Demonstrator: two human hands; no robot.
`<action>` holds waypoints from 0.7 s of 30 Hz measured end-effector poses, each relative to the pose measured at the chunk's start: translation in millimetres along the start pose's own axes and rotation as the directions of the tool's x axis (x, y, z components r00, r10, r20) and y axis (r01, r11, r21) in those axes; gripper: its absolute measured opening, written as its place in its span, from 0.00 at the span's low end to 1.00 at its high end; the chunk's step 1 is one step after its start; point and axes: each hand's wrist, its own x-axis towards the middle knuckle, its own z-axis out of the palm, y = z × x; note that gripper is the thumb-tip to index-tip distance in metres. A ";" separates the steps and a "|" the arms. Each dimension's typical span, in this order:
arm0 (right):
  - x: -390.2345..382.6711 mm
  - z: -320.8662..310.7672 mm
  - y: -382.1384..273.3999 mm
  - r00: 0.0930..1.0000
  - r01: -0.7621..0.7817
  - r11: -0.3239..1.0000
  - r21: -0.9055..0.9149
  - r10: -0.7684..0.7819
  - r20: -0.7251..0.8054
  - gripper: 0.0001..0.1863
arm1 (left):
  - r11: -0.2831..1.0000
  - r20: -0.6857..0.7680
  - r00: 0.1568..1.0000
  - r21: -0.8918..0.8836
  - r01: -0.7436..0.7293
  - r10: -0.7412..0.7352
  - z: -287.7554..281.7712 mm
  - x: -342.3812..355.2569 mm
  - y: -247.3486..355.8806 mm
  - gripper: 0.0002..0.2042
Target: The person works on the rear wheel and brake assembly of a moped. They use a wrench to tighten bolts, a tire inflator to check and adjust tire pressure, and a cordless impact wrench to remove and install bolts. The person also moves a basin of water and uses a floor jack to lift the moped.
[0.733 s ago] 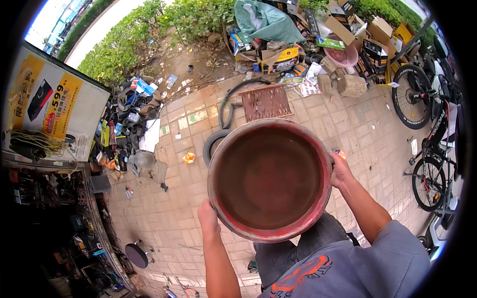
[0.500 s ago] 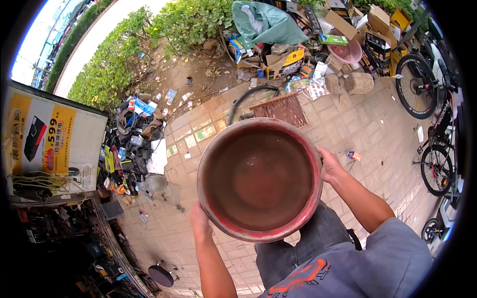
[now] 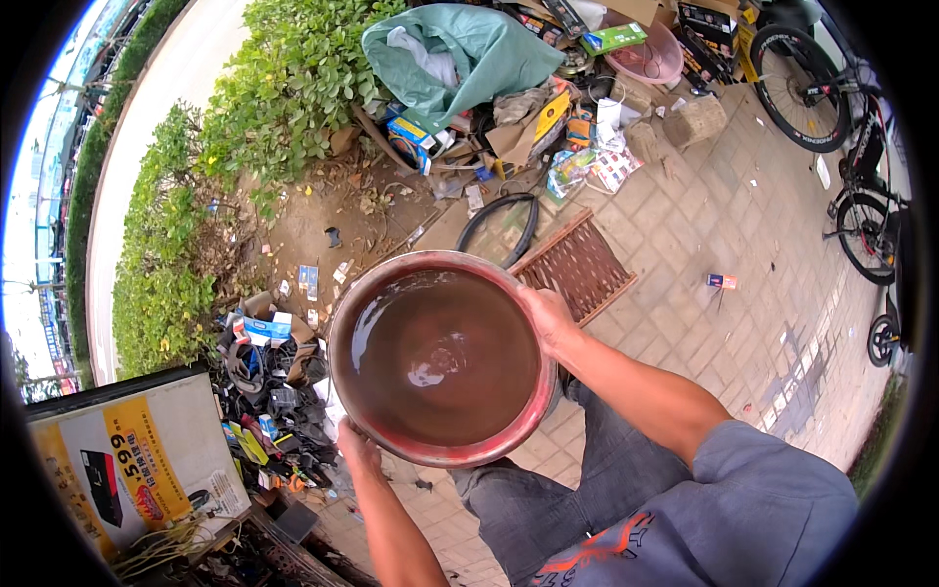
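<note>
Between my two hands is a round red basin (image 3: pixel 536 406) with a worn grey rim, holding murky brown water (image 3: pixel 460 333) that reflects the sky. My left hand (image 3: pixel 358 448) grips its lower left rim, and my right hand (image 3: pixel 550 318) grips the right side. Most fingers of both hands are hidden under or behind the basin's wall. It is held up in front of my legs, above the paving.
Beyond the basin lie a black tyre (image 3: pixel 528 230) and a brown slatted rack (image 3: pixel 577 264). A rubbish heap (image 3: pixel 279 391) sits at left beside a sign board (image 3: pixel 147 470). Green sheeting (image 3: pixel 479 59) and cartons pile up at the back; bicycles (image 3: pixel 807 88) stand at right.
My view has turned left, toward the bushes and bare soil. The basin, still in both hands, has shifted left in the picture, and its water now shows bright reflections.
</note>
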 end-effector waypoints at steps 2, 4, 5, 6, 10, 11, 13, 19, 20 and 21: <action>35.8 20.5 6.7 0.995 0.047 0.998 0.037 -0.043 -0.086 0.18 | 1.000 0.047 0.999 0.019 -0.008 0.007 19.5 59.8 15.9 0.18; 79.7 39.0 14.0 0.984 0.089 0.985 0.145 -0.064 -0.166 0.18 | 0.998 0.074 0.997 0.064 0.000 -0.005 51.6 113.6 30.2 0.18; 105.0 45.8 17.6 0.971 0.128 0.988 0.083 -0.108 -0.213 0.18 | 0.999 0.094 0.995 0.036 0.011 -0.015 64.4 137.7 35.8 0.18; 134.4 47.3 23.9 0.952 0.163 0.987 0.009 -0.155 -0.263 0.19 | 0.999 0.119 0.992 0.003 0.033 -0.033 78.9 166.1 36.7 0.18; 223.6 39.7 68.8 0.898 0.200 0.962 0.189 -0.102 -0.429 0.19 | 0.985 0.292 0.956 0.166 -0.042 -0.009 132.8 268.2 31.1 0.19; 246.8 39.0 75.7 0.867 0.199 0.967 0.158 -0.099 -0.489 0.18 | 0.980 0.293 0.956 0.195 -0.032 -0.027 146.1 294.0 29.6 0.19; 287.7 17.3 102.2 0.783 0.181 0.980 0.083 -0.092 -0.615 0.18 | 0.966 0.308 0.947 0.257 0.009 -0.091 186.5 332.7 20.6 0.19; 374.5 32.4 113.5 0.762 0.180 0.967 0.183 -0.020 -0.647 0.19 | 0.953 0.351 0.932 0.304 -0.017 -0.095 264.6 439.8 25.3 0.11; 385.0 26.3 120.8 0.742 0.188 0.963 0.192 -0.011 -0.670 0.20 | 0.940 0.374 0.922 0.340 -0.032 -0.104 282.3 440.7 25.9 0.11; 396.4 32.7 124.0 0.736 0.191 0.960 0.205 -0.002 -0.676 0.21 | 0.935 0.385 0.918 0.352 -0.054 -0.092 288.6 456.1 29.1 0.12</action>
